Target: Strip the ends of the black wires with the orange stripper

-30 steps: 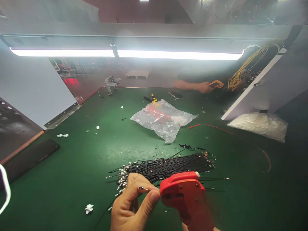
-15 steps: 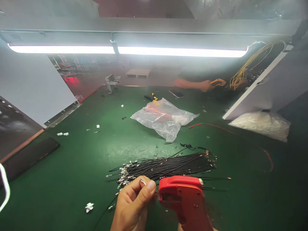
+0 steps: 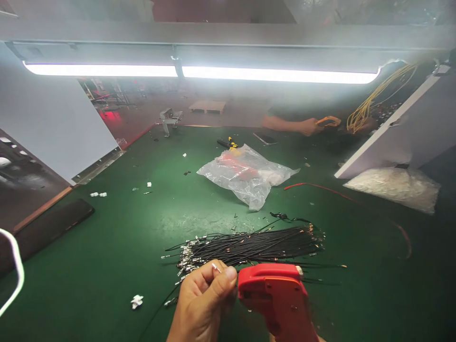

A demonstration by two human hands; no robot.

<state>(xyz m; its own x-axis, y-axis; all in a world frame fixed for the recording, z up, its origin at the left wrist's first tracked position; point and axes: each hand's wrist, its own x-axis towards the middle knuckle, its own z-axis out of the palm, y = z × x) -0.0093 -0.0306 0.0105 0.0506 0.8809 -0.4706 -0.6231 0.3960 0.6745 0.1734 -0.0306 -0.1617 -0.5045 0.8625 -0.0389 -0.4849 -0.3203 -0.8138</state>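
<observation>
My left hand [image 3: 208, 297] is closed, pinching a thin black wire between thumb and forefinger. The wire's silver terminal [image 3: 216, 268] pokes out above the fingers. My right hand [image 3: 321, 339], mostly hidden at the bottom edge, grips a red pistol-grip tool [image 3: 285, 297]. The tool's nose points left, right beside my left fingertips; whether the wire runs into it I cannot tell. Just behind both hands lies a bundle of black wires [image 3: 249, 244], with silver terminals at the left and copper-coloured tips at the right.
A clear plastic bag [image 3: 249, 175] with red contents lies mid-table, pliers [image 3: 228, 144] behind it. Panels flank the green table [image 3: 117, 237]; a filled bag [image 3: 395, 187] sits right. A white crumpled bit [image 3: 137, 301] lies front left. Across the table, another person's hand [image 3: 309, 127] is near a yellow-orange object.
The whole view has shifted slightly to the right. My left hand and the red tool are now a little closer together, both hands keeping their grips.
</observation>
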